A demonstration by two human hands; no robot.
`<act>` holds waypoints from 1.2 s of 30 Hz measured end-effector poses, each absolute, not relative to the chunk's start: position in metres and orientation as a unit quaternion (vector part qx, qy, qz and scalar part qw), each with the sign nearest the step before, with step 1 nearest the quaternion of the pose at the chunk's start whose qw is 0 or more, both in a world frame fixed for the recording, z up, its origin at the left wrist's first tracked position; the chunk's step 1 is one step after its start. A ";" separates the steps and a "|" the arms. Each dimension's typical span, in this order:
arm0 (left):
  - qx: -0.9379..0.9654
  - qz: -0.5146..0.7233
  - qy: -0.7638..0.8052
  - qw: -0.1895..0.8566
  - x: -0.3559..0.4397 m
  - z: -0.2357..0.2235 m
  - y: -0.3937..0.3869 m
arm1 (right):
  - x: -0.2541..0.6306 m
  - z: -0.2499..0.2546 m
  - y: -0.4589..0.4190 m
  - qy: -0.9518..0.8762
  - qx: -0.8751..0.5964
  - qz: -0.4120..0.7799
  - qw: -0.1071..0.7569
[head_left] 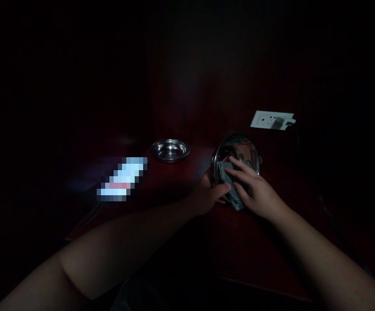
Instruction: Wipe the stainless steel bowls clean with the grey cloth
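Note:
My left hand (211, 193) grips the lower left edge of a shiny round metal dish (242, 149), its thumb lying over the front. The dish is tilted up on edge, its mirror-like face towards me, and its depth is hard to judge. Against the lower part of that face lies a folded grey cloth (231, 185). My right hand (254, 188) presses the cloth to the metal with bent fingers. Behind and to the left, a shallow steel bowl (170, 151) stands upright on the dark red table (187, 177), apart from both hands.
On the left lies a bright, pixelated rectangle (122, 179), like a lit phone, with a cable beneath it. A white socket plate (260, 120) with a plug in it is on the back right. A dark cord runs down at the right. Most surroundings are too dark to make out.

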State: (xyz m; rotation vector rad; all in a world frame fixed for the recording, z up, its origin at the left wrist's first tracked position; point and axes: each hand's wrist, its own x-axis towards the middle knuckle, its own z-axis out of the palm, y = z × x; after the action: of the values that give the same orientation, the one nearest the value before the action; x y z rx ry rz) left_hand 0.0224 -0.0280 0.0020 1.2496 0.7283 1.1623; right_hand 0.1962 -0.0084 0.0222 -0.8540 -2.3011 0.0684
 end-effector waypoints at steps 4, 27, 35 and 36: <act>0.548 0.499 0.304 0.599 0.022 0.000 -0.027 | 0.197 0.018 -0.003 -0.878 -0.322 0.004 0.353; 0.543 0.466 0.294 0.634 0.019 0.005 -0.026 | 0.193 0.017 -0.005 -0.858 -0.335 0.076 0.382; 0.523 0.428 0.306 0.670 0.019 -0.001 -0.024 | 0.197 0.015 -0.001 -0.861 -0.330 0.127 0.365; 0.523 0.428 0.303 0.672 0.019 -0.001 -0.023 | 0.197 0.015 -0.001 -0.862 -0.329 0.128 0.364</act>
State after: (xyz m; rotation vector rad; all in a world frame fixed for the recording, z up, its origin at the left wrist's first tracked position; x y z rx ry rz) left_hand 0.0192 -0.0233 -0.0008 1.1771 0.6817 0.9645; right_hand 0.1968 -0.0014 0.0148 -0.8470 -2.2179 0.3299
